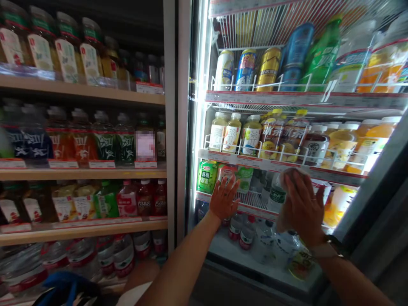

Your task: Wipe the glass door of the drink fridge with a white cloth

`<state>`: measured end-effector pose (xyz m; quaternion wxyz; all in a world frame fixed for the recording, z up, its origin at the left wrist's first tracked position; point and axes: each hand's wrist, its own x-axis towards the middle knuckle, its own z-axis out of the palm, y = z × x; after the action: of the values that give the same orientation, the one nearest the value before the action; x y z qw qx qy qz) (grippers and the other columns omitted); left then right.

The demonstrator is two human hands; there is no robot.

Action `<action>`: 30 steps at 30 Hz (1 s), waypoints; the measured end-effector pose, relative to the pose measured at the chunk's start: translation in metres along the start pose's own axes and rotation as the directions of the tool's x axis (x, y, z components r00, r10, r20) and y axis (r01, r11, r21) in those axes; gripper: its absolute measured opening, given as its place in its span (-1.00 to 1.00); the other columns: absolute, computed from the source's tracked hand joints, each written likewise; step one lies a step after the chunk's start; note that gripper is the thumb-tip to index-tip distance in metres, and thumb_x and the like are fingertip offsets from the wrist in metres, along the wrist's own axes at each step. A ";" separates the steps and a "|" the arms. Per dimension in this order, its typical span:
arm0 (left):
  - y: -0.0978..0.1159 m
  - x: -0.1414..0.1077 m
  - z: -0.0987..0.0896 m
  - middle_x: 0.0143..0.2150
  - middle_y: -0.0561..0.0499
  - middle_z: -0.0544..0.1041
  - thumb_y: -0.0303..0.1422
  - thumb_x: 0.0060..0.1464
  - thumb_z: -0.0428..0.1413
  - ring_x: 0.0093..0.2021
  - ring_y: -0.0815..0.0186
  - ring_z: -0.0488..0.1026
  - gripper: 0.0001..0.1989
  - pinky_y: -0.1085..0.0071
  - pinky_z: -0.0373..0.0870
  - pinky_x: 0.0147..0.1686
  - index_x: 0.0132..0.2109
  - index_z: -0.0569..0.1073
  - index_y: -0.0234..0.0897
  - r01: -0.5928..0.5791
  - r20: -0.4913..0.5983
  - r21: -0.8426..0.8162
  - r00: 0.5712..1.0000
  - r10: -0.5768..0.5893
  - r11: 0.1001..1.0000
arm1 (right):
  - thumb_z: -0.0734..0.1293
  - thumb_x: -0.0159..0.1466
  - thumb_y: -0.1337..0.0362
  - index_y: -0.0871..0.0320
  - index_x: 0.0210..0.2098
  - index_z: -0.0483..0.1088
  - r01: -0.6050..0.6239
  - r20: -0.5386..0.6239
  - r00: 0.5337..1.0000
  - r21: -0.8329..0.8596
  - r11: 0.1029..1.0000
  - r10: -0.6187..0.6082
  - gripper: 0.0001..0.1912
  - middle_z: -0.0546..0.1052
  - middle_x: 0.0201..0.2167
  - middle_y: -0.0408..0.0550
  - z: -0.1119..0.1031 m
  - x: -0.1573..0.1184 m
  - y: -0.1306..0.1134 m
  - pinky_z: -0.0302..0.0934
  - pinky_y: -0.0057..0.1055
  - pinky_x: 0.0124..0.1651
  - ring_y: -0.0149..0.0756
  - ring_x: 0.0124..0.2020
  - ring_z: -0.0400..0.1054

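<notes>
Since my left hand (224,198) and right hand (302,207) lie open, fingers spread, against the cooler's glass door (255,189), neither holds anything — a water bottle (276,193) stands just behind the right palm. Bottled teas (232,132) line the shelf above.

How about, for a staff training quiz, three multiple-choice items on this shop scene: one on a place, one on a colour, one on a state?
1. Where are the wooden shelves relative to the glass-fronted cooler?
A. To its right
B. To its left
C. On top of it

2. What colour is the third can from the left on the cooler's top shelf?
A. Green
B. Red
C. Gold

3. How is the left hand held?
A. Open, fingers spread
B. In a clenched fist
C. Wrapped around a can

1. B: the shelves fill the view's left side.
2. C: its body shows gold.
3. A: its palm and fingers are flat and apart.
</notes>
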<state>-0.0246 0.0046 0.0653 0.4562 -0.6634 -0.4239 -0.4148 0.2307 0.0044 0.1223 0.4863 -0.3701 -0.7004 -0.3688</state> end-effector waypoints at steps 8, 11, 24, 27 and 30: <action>-0.001 -0.001 0.001 0.41 -0.15 0.17 -0.20 0.25 -0.08 0.45 0.06 -0.04 -0.30 0.06 0.01 0.34 0.44 -0.09 -0.31 0.007 0.001 0.000 1.000 -0.007 1.000 | 0.11 0.30 0.44 0.13 0.43 -0.09 -0.046 -0.055 0.997 0.051 0.998 0.048 -0.28 0.09 0.41 0.05 0.012 -0.004 -0.017 -0.16 0.10 0.40 -0.02 0.43 -0.10; -0.001 -0.001 0.002 0.40 -0.17 0.19 -0.20 0.26 -0.10 0.45 0.05 -0.04 -0.30 0.04 0.02 0.34 0.44 -0.11 -0.33 0.002 -0.005 -0.013 1.000 -0.002 1.000 | 0.10 0.32 0.46 0.08 0.44 -0.13 0.045 0.031 0.998 0.060 0.997 -0.047 -0.28 0.14 0.39 0.02 0.022 -0.029 -0.040 -0.20 0.02 0.42 -0.10 0.44 -0.11; 0.001 -0.001 0.001 0.41 -0.16 0.16 -0.19 0.26 -0.08 0.46 0.05 -0.09 -0.32 0.06 -0.04 0.36 0.42 -0.02 -0.34 -0.001 0.005 0.018 1.000 0.001 1.000 | 0.15 0.27 0.49 0.15 0.40 0.00 0.362 0.198 0.902 0.142 0.921 -0.385 -0.29 0.02 0.43 -0.10 0.049 -0.121 -0.085 -0.38 -0.16 0.48 -0.28 0.47 -0.28; 0.000 0.000 -0.001 0.42 -0.17 0.14 -0.20 0.25 -0.06 0.46 0.05 -0.10 -0.31 0.06 -0.05 0.36 0.42 -0.03 -0.36 -0.008 -0.006 0.018 1.000 0.008 1.000 | 0.17 0.25 0.48 0.14 0.36 0.10 0.379 0.204 0.892 0.146 0.914 -0.403 -0.32 0.06 0.42 -0.12 0.049 -0.122 -0.084 -0.38 -0.18 0.48 -0.31 0.47 -0.27; 0.000 0.000 -0.002 0.41 -0.17 0.16 -0.20 0.24 -0.05 0.46 0.05 -0.10 -0.30 0.06 -0.05 0.36 0.42 -0.04 -0.36 -0.008 -0.022 0.017 1.000 0.009 1.000 | 0.17 0.24 0.49 0.13 0.34 0.15 0.408 0.217 0.872 0.178 0.896 -0.440 -0.33 0.19 0.38 -0.13 0.046 -0.113 -0.076 -0.42 -0.17 0.48 -0.33 0.46 -0.25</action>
<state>-0.0245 0.0027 0.0660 0.4682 -0.6567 -0.4196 -0.4165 0.1742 -0.0079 -0.0092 0.3233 -0.2195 -0.8422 -0.3715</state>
